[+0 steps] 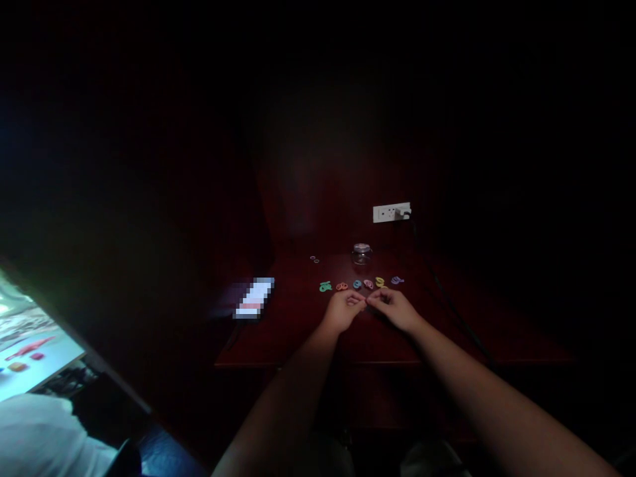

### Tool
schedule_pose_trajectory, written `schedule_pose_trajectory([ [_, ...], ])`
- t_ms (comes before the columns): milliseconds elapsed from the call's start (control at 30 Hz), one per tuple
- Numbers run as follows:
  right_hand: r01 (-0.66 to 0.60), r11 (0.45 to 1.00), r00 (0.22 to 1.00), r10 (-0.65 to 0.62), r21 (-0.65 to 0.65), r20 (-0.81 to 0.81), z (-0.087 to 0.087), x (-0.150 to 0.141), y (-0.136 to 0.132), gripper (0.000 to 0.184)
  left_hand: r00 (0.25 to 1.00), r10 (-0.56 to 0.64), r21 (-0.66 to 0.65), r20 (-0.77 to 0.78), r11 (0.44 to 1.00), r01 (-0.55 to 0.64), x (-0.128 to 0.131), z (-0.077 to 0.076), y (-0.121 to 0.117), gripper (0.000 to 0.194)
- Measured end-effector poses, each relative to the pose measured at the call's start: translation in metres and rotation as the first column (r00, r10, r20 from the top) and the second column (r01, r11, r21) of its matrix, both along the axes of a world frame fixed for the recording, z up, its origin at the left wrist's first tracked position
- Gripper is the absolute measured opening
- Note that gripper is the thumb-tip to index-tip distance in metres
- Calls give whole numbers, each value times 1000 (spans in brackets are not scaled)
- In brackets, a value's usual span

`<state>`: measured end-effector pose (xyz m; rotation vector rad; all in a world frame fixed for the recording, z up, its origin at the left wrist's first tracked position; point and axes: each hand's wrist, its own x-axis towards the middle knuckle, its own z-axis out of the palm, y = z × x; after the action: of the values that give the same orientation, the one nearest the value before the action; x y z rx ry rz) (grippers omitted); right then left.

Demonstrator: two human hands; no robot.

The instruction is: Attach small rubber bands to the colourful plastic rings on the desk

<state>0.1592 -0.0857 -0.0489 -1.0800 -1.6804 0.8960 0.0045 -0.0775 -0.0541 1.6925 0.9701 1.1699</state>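
Note:
Both hands meet over a dark red table, fingertips pinched together and almost touching each other. My left hand is curled closed; my right hand is curled closed too. What they pinch between them is too small and dark to make out. Just beyond the fingers lies a row of several small coloured pieces: a green piece, an orange piece, a blue piece, a pink piece, a yellow piece and a purple piece.
A small glass jar stands behind the row. A lit phone lies at the table's left. A white wall socket has a plug and a cable running down the right. Two tiny rings lie at the back. Another person's white sleeve is at lower left.

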Motion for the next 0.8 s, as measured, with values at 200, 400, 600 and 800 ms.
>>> schedule_pose_trajectory([
  [200,-22,1000,1000,22,15,19,-1,2,1,30,999,-35,-18,-40,999,34,0,-2,0,24],
  [400,-11,1000,999,12,13,-44,-3,3,2,29,998,-5,-3,-70,1000,5,-1,-3,1,24],
  [600,-26,999,999,25,38,23,-1,0,-1,28,996,-17,-18,-86,1000,15,0,-5,4,26],
  [800,-4,998,1000,5,56,-17,-1,0,-1,27,997,12,-16,-77,1000,-13,0,-5,4,27],
])
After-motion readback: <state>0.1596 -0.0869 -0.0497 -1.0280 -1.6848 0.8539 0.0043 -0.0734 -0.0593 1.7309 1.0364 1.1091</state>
